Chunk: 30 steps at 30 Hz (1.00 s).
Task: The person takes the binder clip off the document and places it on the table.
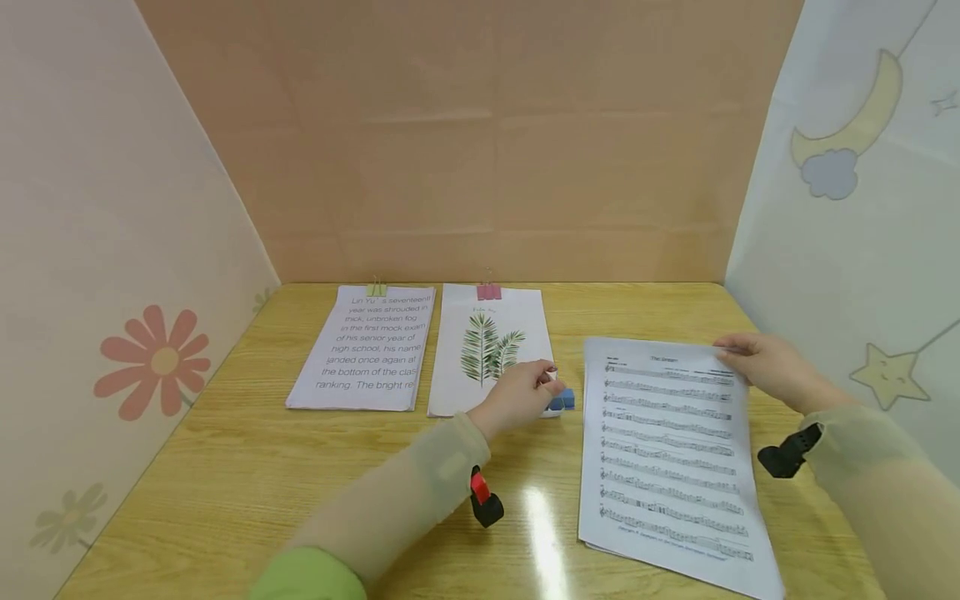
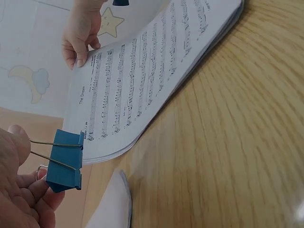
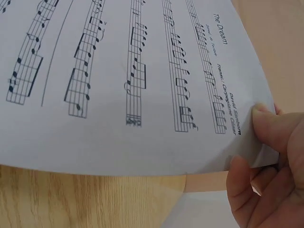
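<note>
My left hand [image 1: 525, 392] pinches the wire handles of a blue binder clip [image 1: 562, 401] [image 2: 66, 160], held just left of a stack of sheet music [image 1: 667, 442] [image 2: 156, 71]. My right hand [image 1: 765, 367] [image 3: 266, 156] grips the stack's far right corner between thumb and fingers and lifts that edge off the wooden table [image 1: 247, 467]. The top sheet [image 3: 133, 80] reads "The Dream". The clip's mouth faces the near corner of the stack without touching it.
Two other paper stacks lie at the back: a text page [image 1: 367, 346] held by a green clip [image 1: 377, 289] and a leaf print [image 1: 491, 350] held by a pink clip [image 1: 488, 291]. Cardboard and patterned walls close in three sides.
</note>
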Each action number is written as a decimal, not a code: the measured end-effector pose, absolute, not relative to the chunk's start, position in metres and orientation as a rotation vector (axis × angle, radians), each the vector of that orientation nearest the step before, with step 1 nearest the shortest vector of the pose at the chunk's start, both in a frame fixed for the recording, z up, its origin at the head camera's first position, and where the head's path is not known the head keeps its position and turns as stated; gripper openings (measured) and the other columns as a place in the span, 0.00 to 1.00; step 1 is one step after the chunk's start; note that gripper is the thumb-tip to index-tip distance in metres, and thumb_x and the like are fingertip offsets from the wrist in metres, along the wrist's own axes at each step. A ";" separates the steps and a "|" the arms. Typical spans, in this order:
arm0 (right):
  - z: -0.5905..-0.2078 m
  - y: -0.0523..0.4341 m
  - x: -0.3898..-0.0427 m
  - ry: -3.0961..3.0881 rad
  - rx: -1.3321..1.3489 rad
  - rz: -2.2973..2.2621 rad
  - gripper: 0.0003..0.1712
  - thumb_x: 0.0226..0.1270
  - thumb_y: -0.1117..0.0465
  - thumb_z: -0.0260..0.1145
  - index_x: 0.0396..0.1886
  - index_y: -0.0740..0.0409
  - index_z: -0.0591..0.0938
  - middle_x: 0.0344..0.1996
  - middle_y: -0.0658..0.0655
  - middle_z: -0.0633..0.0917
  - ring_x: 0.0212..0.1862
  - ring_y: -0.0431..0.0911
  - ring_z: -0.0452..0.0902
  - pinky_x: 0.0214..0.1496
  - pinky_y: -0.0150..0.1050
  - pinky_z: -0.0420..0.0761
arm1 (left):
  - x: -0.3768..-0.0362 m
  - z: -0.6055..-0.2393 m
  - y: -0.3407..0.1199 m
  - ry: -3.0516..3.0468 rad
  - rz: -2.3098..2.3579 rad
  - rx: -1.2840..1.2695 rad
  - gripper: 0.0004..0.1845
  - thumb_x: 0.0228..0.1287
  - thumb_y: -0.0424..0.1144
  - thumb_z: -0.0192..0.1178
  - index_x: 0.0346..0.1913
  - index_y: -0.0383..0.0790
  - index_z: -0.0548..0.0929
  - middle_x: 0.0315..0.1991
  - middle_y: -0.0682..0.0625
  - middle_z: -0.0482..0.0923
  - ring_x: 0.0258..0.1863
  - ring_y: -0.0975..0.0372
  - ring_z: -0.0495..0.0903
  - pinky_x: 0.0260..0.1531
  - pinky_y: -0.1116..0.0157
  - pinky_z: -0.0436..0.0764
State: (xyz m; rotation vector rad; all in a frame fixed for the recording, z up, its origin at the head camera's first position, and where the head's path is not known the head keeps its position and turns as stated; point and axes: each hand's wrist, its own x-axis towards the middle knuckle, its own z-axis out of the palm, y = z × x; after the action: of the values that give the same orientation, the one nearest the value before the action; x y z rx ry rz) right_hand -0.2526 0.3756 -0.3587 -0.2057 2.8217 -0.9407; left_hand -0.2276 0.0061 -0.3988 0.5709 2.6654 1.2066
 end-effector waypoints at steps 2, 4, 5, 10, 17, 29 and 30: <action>-0.360 0.380 -0.254 2.833 -0.190 -0.921 0.29 0.77 0.50 0.50 0.61 0.72 0.70 0.47 0.66 0.80 0.41 0.48 0.73 0.40 0.41 0.73 | -0.228 -0.402 0.013 2.666 1.178 0.579 0.24 0.71 0.49 0.53 0.64 0.39 0.74 0.46 0.53 0.80 0.42 0.64 0.78 0.44 0.65 0.77; -0.360 0.386 -0.255 2.846 -0.185 -0.900 0.30 0.77 0.49 0.50 0.61 0.72 0.70 0.48 0.67 0.80 0.43 0.52 0.73 0.42 0.43 0.72 | -0.228 -0.404 0.020 2.675 1.140 0.579 0.24 0.71 0.50 0.53 0.63 0.40 0.74 0.46 0.54 0.80 0.43 0.64 0.77 0.45 0.64 0.76; -0.361 0.389 -0.255 2.853 -0.184 -0.889 0.30 0.77 0.49 0.49 0.61 0.73 0.69 0.49 0.69 0.79 0.45 0.53 0.73 0.43 0.45 0.71 | -0.228 -0.404 0.025 2.683 1.117 0.576 0.24 0.71 0.50 0.53 0.63 0.42 0.75 0.46 0.55 0.80 0.44 0.64 0.77 0.46 0.64 0.75; -0.361 0.401 -0.258 2.870 -0.163 -0.852 0.32 0.78 0.48 0.47 0.63 0.74 0.67 0.54 0.75 0.74 0.53 0.63 0.69 0.49 0.57 0.69 | -0.230 -0.407 0.045 2.725 1.008 0.551 0.25 0.70 0.54 0.54 0.63 0.46 0.76 0.44 0.59 0.80 0.45 0.65 0.77 0.48 0.59 0.69; -0.361 0.414 -0.258 2.891 -0.102 -0.809 0.31 0.78 0.48 0.46 0.62 0.73 0.67 0.56 0.77 0.72 0.58 0.71 0.62 0.53 0.66 0.63 | -0.237 -0.414 0.066 2.802 0.834 0.496 0.27 0.67 0.60 0.53 0.63 0.50 0.76 0.36 0.64 0.79 0.43 0.64 0.75 0.47 0.59 0.64; -0.364 0.420 -0.262 2.847 -0.049 -0.835 0.34 0.77 0.45 0.45 0.63 0.72 0.66 0.57 0.76 0.71 0.58 0.69 0.61 0.55 0.67 0.60 | -0.254 -0.417 0.077 2.824 0.639 0.447 0.30 0.69 0.64 0.46 0.64 0.50 0.75 0.60 0.58 0.76 0.60 0.55 0.71 0.51 0.57 0.63; -0.365 0.421 -0.263 2.845 -0.045 -0.829 0.34 0.77 0.44 0.44 0.63 0.71 0.66 0.56 0.75 0.71 0.58 0.69 0.61 0.55 0.67 0.60 | -0.255 -0.417 0.077 2.821 0.636 0.439 0.30 0.69 0.64 0.45 0.65 0.50 0.75 0.61 0.57 0.74 0.60 0.54 0.70 0.52 0.57 0.63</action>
State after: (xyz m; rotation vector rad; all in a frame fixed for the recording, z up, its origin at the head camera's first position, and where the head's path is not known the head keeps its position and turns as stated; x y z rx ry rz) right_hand -0.2626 0.4207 -0.3647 -0.0452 2.8449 -0.8294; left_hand -0.2546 0.0774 -0.4171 0.4393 2.8205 0.6357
